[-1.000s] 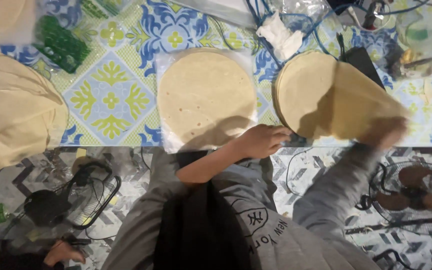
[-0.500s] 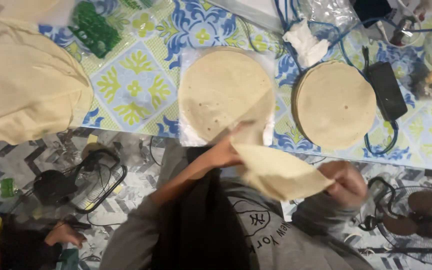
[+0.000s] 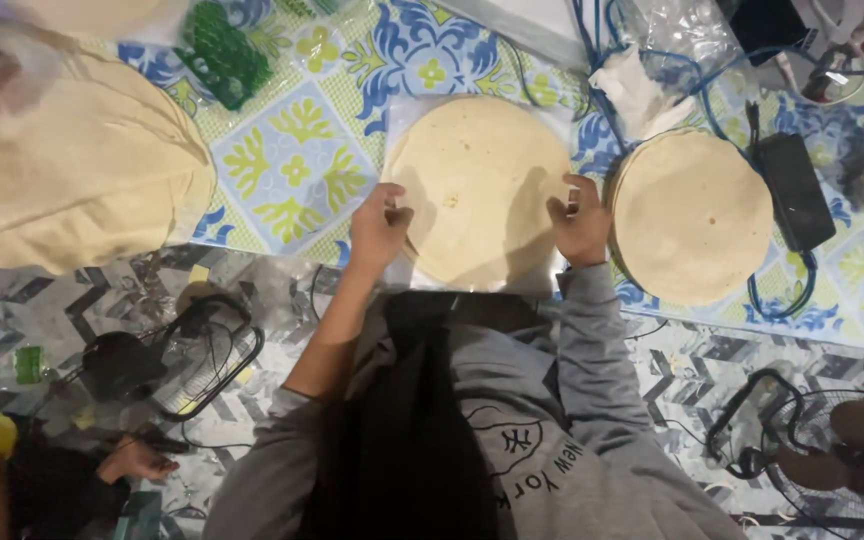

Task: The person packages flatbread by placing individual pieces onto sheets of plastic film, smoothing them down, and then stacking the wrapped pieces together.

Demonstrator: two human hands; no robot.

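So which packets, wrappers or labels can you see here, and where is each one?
Clear plastic sheet: flat, see-through, under the middle flatbread, between both hands.
Crumpled clear plastic bag: top right, among blue cables.
Black power brick: right of the flatbread stack, oblong; no label visible.
Small green packet: on the floor, far left; too blurred to describe.
No screens or signs.
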